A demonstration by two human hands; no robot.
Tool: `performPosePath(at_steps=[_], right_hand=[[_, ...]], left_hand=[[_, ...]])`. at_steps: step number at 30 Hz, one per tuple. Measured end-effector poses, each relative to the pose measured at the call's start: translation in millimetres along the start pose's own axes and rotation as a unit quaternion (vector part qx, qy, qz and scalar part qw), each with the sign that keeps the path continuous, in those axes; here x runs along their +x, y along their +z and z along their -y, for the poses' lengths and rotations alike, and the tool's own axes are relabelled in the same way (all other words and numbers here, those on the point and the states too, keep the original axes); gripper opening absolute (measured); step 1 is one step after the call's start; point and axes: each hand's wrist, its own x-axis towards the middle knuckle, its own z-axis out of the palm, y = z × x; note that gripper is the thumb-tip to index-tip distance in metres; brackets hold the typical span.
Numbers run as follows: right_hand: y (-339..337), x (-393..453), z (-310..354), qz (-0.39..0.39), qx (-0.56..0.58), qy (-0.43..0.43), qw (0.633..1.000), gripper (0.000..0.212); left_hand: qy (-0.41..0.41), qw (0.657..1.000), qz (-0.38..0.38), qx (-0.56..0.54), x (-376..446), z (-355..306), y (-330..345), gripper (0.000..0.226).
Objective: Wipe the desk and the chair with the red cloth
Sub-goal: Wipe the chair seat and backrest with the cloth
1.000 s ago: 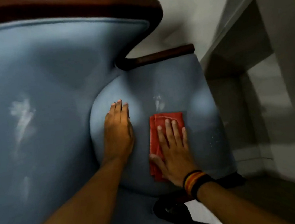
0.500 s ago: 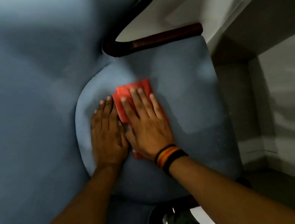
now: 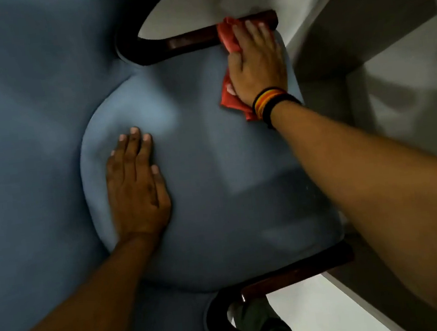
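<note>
A blue upholstered chair fills the view; its rounded seat cushion is in the middle and its back spreads to the left. My right hand, with striped bands on the wrist, presses the red cloth flat against the far dark wooden armrest and the cushion edge. The cloth shows above the fingers and below the palm. My left hand lies flat on the cushion's left side, fingers together, holding nothing.
A second dark wooden armrest curves along the near edge of the seat. Grey shelving or desk panels stand close on the right. Pale floor shows beyond both armrests.
My right hand has slid the red cloth from the middle of the cushion up and to the right onto the far armrest. The view has moved closer; my left hand stays on the cushion.
</note>
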Motion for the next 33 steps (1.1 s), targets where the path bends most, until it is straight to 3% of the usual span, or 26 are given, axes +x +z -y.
performPosePath(at_steps=[2,6,9,11,13,17,19,21,23,25,29,31,33], right_hand=[[-1.6,-6.9,-21.2,-0.017,0.030,0.004,0.999,0.068],[-10.1,-115.7,-70.2,-0.091,0.187,0.174,0.962,0.068],[2.7,-233.7,-78.6,-0.064,0.092,0.113,0.987,0.064],[18.7,-273.0,-70.5,-0.057,0.021,0.127,0.990,0.068],[25.1,-258.7,-62.8,-0.063,0.004,0.126,0.990,0.071],[23.0,-165.0,-59.7,-0.083,-0.014,0.029,0.996,0.071],[18.4,-107.4,-44.3,-0.121,0.008,0.065,0.990,0.071],[16.2,-61.0,-10.8,-0.106,0.007,0.097,0.990,0.072],[22.5,-46.0,28.7,-0.074,-0.044,0.045,0.995,0.072],[31.2,-67.2,63.1,-0.046,-0.076,-0.068,0.994,0.073],[41.1,-175.7,66.0,0.037,-0.088,-0.267,0.959,0.080],[34.3,-221.0,35.4,0.073,-0.093,-0.301,0.946,0.086],[26.0,-223.7,4.2,0.071,-0.104,-0.258,0.958,0.087]], left_hand=[[0.003,1.000,0.000,-0.001,-0.3,1.1,-1.3,0.055],[-0.004,1.000,0.002,-0.007,0.5,0.3,-6.1,0.056],[-0.010,1.000,0.011,-0.002,1.6,-1.1,-6.9,0.057],[-0.014,1.000,0.012,-0.002,1.7,0.2,-6.9,0.057],[-0.012,1.000,0.010,-0.004,0.3,1.3,-5.3,0.057],[-0.011,1.000,0.000,0.001,-4.1,4.1,-1.8,0.057],[-0.005,1.000,-0.004,0.000,-2.3,3.5,-2.5,0.056],[-0.003,1.000,-0.007,-0.003,-1.7,1.8,-3.5,0.056],[-0.006,1.000,-0.007,-0.007,-1.7,1.5,-4.7,0.055],[-0.007,1.000,-0.006,-0.005,-0.6,1.7,-6.8,0.054],[0.001,0.999,0.022,-0.032,4.2,4.2,-18.8,0.053],[-0.003,0.998,0.037,-0.041,0.9,7.3,-26.3,0.055],[-0.006,0.999,0.031,-0.027,-4.5,10.8,-27.9,0.055]])
